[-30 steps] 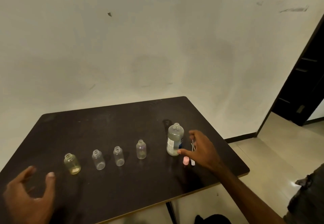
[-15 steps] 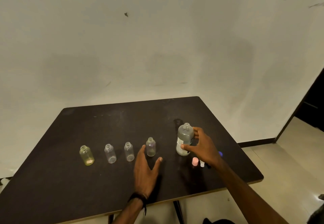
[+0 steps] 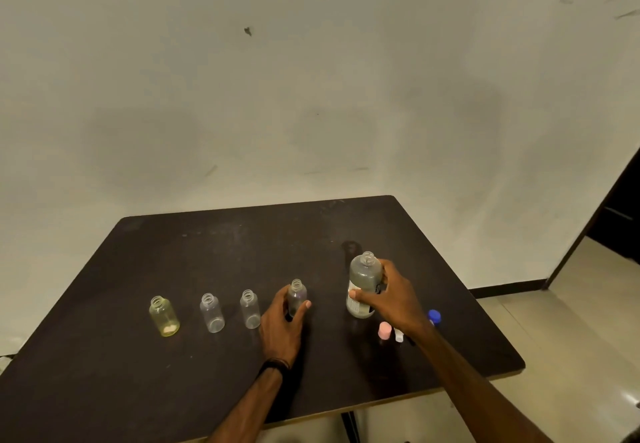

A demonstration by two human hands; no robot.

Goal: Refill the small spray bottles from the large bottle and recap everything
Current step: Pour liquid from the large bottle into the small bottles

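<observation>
Your right hand (image 3: 393, 298) has its grip clamped round the large bottle (image 3: 363, 285), which stands upright and uncapped on the dark worktop (image 3: 221, 255); thumb on the near face, fingers curled behind it. Your left hand (image 3: 282, 323) wraps its grip around the small bottle nearest the large bottle (image 3: 297, 297), thumb on one side and fingers on the other, steadying it where it stands. The main risk, as I judge it, is the pour itself: the large bottle's mouth is wide and the small neck is narrow, so a quick tilt would send liquid over the rim and onto the worktop, and a wet small bottle may slip in your left grip. Lifting the large bottle could also swing your forearm across the loose caps lying just behind your right wrist, knocking them off the near edge. Keep the other small bottles out of the path, since they are light and look easy to tip. Count: one large bottle; four small bottles in a row, all open, namely the held one, then two clear ones (image 3: 250, 309) (image 3: 211, 312), then a yellowish one (image 3: 163, 316) farthest from the large bottle. Beside the large bottle lie a pink cap (image 3: 384, 330), a white piece (image 3: 399, 335) and a blue cap (image 3: 434, 316); any others are hidden.
</observation>
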